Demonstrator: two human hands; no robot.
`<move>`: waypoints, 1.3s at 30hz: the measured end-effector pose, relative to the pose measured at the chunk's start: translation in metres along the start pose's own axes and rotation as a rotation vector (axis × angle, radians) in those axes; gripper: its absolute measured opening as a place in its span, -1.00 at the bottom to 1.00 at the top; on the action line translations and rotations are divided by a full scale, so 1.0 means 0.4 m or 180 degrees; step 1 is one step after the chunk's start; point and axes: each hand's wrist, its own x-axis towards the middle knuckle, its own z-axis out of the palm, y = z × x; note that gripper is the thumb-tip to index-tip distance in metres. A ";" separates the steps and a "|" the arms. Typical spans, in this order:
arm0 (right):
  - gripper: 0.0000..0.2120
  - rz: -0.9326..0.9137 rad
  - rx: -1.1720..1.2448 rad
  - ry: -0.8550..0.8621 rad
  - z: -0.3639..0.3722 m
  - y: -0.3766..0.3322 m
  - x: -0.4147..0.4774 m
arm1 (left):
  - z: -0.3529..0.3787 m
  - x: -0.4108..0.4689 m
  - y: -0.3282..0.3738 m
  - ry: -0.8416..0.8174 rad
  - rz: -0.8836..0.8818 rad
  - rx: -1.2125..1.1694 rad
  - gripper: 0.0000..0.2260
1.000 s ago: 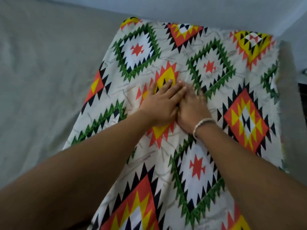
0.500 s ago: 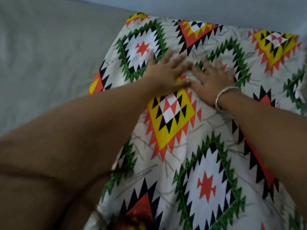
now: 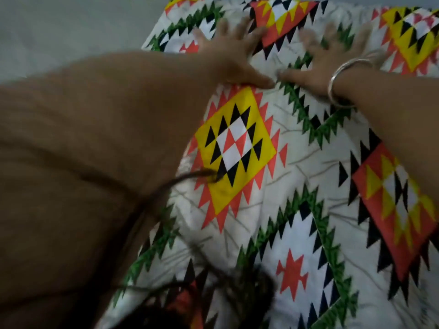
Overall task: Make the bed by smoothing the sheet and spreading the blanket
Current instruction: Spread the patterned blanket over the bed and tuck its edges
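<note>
Smoothing is asking for flat palms: your left hand (image 3: 228, 60) and right hand (image 3: 325, 62) are pressing, grip open and holding nothing, just beyond the yellow diamond (image 3: 234, 150) of the blanket (image 3: 285, 198), which is lying on the grey sheet (image 3: 59, 32). Try sliding them apart evenly, away from the diamond.

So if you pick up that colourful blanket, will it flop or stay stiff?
Probably floppy: the blanket lies limp, with faint creases. Likely light too, as it looks thin under the left hand and right hand.
</note>
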 end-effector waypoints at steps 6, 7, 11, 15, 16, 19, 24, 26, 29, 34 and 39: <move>-0.10 0.1084 0.0693 0.0293 0.001 0.072 -0.056 | 0.025 -0.054 -0.079 0.0650 -0.0893 -0.0226 -0.16; -0.13 0.1004 0.0713 0.0531 0.002 0.052 -0.067 | 0.024 -0.068 -0.057 0.0806 -0.0661 -0.0161 -0.19; -0.33 -0.0727 0.0462 0.0816 0.051 -0.073 -0.143 | 0.069 -0.146 0.059 0.0516 0.0780 0.0074 -0.27; -0.22 -0.0262 0.0169 0.0567 0.096 -0.031 -0.209 | 0.097 -0.203 0.022 0.0386 0.0467 0.0133 -0.27; -0.15 0.0059 0.0204 0.0458 0.098 0.004 -0.225 | 0.096 -0.222 -0.005 0.0365 0.0254 0.0037 -0.27; -0.09 0.0938 0.0491 0.0220 0.077 0.050 -0.305 | 0.088 -0.319 -0.044 0.0366 -0.0120 0.0031 -0.26; -0.23 -0.0341 0.0138 0.0117 0.124 -0.091 -0.545 | 0.125 -0.561 0.043 0.0180 0.1041 0.0189 -0.25; -0.26 -0.0221 0.0021 0.0072 0.157 -0.087 -0.616 | 0.150 -0.634 0.003 0.0099 0.0920 0.0258 -0.29; -0.18 0.0832 0.0315 0.0100 0.176 -0.033 -0.685 | 0.164 -0.717 -0.089 0.0067 0.0090 0.0000 -0.29; -0.19 0.0260 0.0411 0.0193 0.167 -0.165 -0.825 | 0.170 -0.880 -0.016 0.0066 0.0615 -0.0056 -0.22; -0.25 0.0282 0.0158 -0.0102 0.235 -0.198 -0.977 | 0.218 -0.981 -0.031 -0.0111 0.0669 0.0001 -0.29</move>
